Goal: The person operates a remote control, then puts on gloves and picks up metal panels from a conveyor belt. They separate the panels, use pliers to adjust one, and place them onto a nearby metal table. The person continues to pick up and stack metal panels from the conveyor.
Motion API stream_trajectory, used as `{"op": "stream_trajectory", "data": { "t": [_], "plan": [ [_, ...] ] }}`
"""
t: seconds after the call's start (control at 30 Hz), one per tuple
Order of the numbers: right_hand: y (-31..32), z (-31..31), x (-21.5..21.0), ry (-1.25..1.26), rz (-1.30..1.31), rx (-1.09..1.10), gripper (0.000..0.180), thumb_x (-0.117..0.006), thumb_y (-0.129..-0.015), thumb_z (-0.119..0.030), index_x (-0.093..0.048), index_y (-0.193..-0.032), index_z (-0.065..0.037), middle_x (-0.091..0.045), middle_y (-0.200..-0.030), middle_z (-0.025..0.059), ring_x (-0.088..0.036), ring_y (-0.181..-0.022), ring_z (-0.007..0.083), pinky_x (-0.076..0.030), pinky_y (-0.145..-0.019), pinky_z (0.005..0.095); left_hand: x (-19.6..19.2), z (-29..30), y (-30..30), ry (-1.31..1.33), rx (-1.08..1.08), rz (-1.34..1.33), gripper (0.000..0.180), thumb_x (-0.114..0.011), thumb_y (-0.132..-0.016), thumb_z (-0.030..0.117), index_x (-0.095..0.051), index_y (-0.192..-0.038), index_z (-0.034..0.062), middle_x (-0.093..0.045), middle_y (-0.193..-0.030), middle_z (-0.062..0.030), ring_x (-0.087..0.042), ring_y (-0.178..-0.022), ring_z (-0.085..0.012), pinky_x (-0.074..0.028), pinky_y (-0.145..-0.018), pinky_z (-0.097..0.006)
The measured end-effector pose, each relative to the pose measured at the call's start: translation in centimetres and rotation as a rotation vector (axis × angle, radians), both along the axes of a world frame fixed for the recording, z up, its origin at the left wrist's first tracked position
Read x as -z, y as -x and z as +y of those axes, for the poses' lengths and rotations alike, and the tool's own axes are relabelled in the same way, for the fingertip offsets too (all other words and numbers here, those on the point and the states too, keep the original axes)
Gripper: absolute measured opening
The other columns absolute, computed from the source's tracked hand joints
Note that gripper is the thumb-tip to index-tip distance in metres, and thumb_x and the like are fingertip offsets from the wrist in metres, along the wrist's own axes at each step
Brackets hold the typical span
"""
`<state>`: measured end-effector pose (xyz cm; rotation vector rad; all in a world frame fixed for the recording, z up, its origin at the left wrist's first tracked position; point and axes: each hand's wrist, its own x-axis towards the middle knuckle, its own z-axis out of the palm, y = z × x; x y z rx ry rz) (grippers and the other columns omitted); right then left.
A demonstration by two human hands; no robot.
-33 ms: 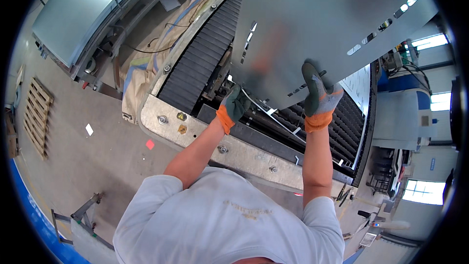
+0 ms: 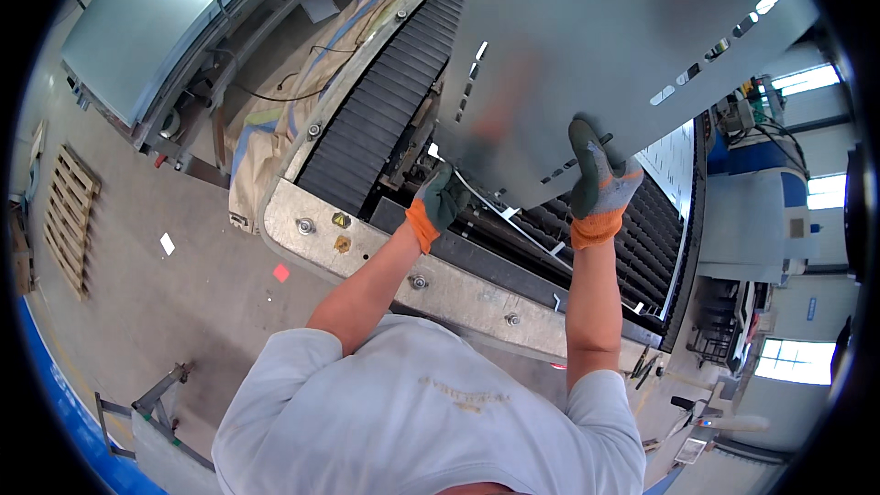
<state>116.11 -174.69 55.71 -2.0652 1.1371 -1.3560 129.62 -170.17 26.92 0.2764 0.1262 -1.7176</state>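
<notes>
A large grey metal sheet (image 2: 596,46) with rows of cut slots is lifted and tilted above a machine bed of dark slats (image 2: 385,101). My left hand (image 2: 440,202), in a dark green glove with an orange cuff, grips the sheet's lower edge near its left corner. My right hand (image 2: 598,179), in a grey and green glove with an orange cuff, holds the same lower edge further right, fingers up on the sheet's face. Both arms reach upward from my white shirt.
The bed's grey steel frame (image 2: 367,252) with bolts curves in front of me. A beige tarp (image 2: 275,128) hangs at its left end. A wooden pallet (image 2: 69,220) lies on the concrete floor at left, a metal stand (image 2: 151,399) at lower left, blue machinery (image 2: 761,183) at right.
</notes>
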Motion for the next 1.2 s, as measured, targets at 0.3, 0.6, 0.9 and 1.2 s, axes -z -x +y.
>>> {"op": "stream_trajectory", "data": {
  "t": [0.3, 0.6, 0.9, 1.2],
  "plan": [
    [5.4, -3.3, -2.7, 0.141, 0.108, 0.115, 0.026, -0.064, -0.097, -0.017, -0.074, -0.111, 0.003, -0.072, -0.09, 0.0116, -0.067, -0.078, 0.0209, -0.053, -0.067, 0.0342, 5.9, 3.4, -2.9, -0.318, 0.165, -0.417, 0.056, -0.049, -0.103, 0.06, -0.06, -0.135, 0.0153, -0.06, -0.139, -0.0054, -0.059, -0.125, -0.0237, -0.05, -0.102, -0.039],
    [2.0, 3.4, 5.9, -0.517, -0.439, -0.141, 0.042, -0.08, -0.091, -0.027, -0.07, -0.114, 0.007, -0.072, -0.099, 0.0091, -0.065, -0.09, 0.0155, -0.052, -0.085, 0.0312, -6.3, 22.5, -11.1, 0.429, 0.151, -0.485, 0.083, -0.054, -0.101, 0.052, -0.029, -0.159, -0.0005, -0.056, -0.144, -0.0162, -0.062, -0.125, -0.029, -0.055, -0.103, -0.044],
    [-7.9, 22.3, 14.1, -1.355, -0.42, -0.778, 0.052, -0.066, -0.099, -0.037, -0.063, -0.129, 0.005, -0.07, -0.112, 0.0133, -0.068, -0.1, 0.0277, -0.056, -0.09, 0.0409, -8.0, 52.6, -0.3, -0.241, -0.418, -0.835, 0.056, -0.076, -0.095, 0.033, -0.06, -0.14, 0.0029, -0.066, -0.129, -0.007, -0.067, -0.106, -0.0165, -0.057, -0.09, -0.034],
    [-17.3, 42.4, 27.0, -1.636, -0.11, -1.339, 0.045, -0.067, -0.099, -0.03, -0.061, -0.134, -0.002, -0.069, -0.125, 0.0093, -0.065, -0.112, 0.0266, -0.052, -0.101, 0.0411, -12.3, 72.6, 11.7, -0.275, -1.048, -0.415, 0.06, -0.072, -0.098, 0.028, -0.048, -0.149, 0.0079, -0.059, -0.142, -0.01, -0.063, -0.124, -0.0236, -0.057, -0.1, -0.048]
  ]
}}
